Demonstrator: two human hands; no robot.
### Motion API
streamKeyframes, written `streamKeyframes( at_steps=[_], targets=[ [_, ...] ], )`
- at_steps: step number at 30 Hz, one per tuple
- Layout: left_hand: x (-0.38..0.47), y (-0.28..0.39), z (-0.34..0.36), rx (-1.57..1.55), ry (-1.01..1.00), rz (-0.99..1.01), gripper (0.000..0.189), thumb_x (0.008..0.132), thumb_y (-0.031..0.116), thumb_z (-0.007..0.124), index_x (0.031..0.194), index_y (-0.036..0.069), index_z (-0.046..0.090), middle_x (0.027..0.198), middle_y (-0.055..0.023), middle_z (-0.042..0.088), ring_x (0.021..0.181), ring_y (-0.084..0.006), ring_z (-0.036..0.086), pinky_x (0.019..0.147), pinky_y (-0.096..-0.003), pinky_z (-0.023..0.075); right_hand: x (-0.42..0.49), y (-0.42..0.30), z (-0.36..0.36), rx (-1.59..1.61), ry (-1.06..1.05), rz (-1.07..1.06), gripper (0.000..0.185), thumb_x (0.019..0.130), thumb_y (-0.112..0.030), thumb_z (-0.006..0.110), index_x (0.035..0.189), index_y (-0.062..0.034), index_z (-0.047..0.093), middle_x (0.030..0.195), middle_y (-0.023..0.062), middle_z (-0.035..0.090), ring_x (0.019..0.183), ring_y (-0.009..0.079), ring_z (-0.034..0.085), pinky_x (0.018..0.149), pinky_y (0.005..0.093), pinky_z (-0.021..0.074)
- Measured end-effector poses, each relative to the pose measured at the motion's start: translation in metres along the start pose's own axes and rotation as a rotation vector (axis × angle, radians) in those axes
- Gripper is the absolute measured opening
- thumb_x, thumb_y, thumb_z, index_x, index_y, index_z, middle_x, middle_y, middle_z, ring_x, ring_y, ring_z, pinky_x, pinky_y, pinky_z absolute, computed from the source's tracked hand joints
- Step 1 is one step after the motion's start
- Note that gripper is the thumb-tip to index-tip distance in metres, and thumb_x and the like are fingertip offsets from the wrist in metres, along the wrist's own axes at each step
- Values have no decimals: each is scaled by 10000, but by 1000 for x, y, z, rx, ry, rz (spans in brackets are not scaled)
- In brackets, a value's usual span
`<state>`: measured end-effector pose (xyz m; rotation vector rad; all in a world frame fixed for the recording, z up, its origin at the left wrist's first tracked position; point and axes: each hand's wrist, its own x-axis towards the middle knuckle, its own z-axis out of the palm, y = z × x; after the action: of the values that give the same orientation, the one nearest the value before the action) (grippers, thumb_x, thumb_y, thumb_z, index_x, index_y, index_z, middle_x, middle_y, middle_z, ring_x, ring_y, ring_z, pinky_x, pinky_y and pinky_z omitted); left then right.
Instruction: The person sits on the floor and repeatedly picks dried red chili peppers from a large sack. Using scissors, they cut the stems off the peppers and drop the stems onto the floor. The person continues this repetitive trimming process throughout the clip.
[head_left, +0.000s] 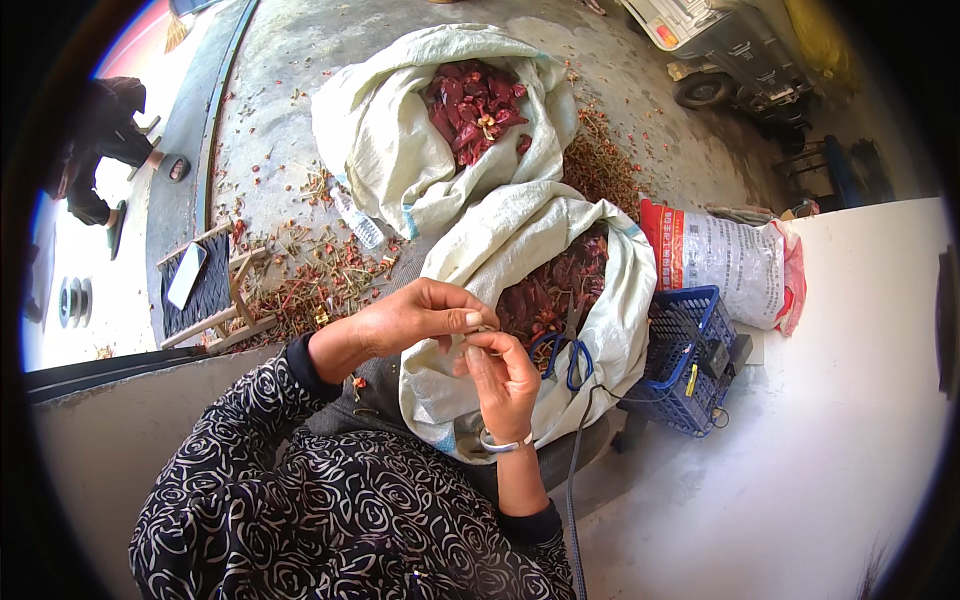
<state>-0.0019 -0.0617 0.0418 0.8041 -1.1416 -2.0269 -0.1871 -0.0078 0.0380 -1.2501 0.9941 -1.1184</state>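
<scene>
In front of my body my left hand (412, 319) and my right hand (504, 382) meet at the fingertips. Between them they pinch a small thin piece, mostly hidden by the fingers, perhaps a stem. Just beneath is an open white woven sack (487, 251) with a rolled-down rim, holding dark red dried chili peppers (551, 289). Scissors (573, 319) with blue handles rest on the peppers at the sack's right side, near my right hand. Farther off stands a second white woven sack (375, 127), also holding dried red chili peppers (472, 109).
Stems and pepper scraps (300, 281) litter the floor. A low woven stool (214, 289) bears a phone (187, 275); a plastic bottle (358, 221) lies nearby. Rightward are a blue basket (675, 390), a cable (574, 480), a printed sack (727, 259) and a vehicle (720, 60). A person's foot (174, 166) shows left.
</scene>
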Motion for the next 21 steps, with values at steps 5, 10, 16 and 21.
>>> streamKeyframes(
  at_steps=[5, 10, 16, 21],
  targets=[
    [-6, -19, 1, -115, -31, 60, 261, 974, 207, 608, 1146, 21, 670, 985, -22, 696, 858, -76, 618, 669, -229, 485, -4, -3, -2, 3, 26, 16, 139, 956, 3, 573, 1085, 37, 613, 958, 52, 660, 817, 91, 656, 714, 233, 562],
    [-12, -25, 0, -305, 111, -2, 233, 974, 208, 603, 1101, 28, 678, 980, -29, 696, 858, -94, 636, 668, -230, 496, -3, -7, 3, 114, 51, 138, 144, 976, -45, 548, 1094, 18, 601, 970, 67, 668, 842, 114, 653, 752, 250, 545],
    [-19, -8, -43, 283, 457, 204, 221, 969, 152, 595, 1133, 15, 651, 1032, -56, 690, 918, -142, 649, 769, -271, 518, -2, -1, 21, -406, -280, -213, 283, 911, -109, 641, 1173, -4, 631, 1195, 114, 655, 1070, 202, 640, 921, 314, 497],
    [-23, -7, -53, 827, 691, 378, 222, 938, 49, 599, 1142, -30, 635, 1055, -93, 685, 989, -151, 636, 876, -309, 512, 7, 38, -33, -356, 192, -33, 260, 897, -73, 669, 1149, -12, 645, 1035, 69, 691, 860, 122, 661, 705, 254, 528]
  ],
)
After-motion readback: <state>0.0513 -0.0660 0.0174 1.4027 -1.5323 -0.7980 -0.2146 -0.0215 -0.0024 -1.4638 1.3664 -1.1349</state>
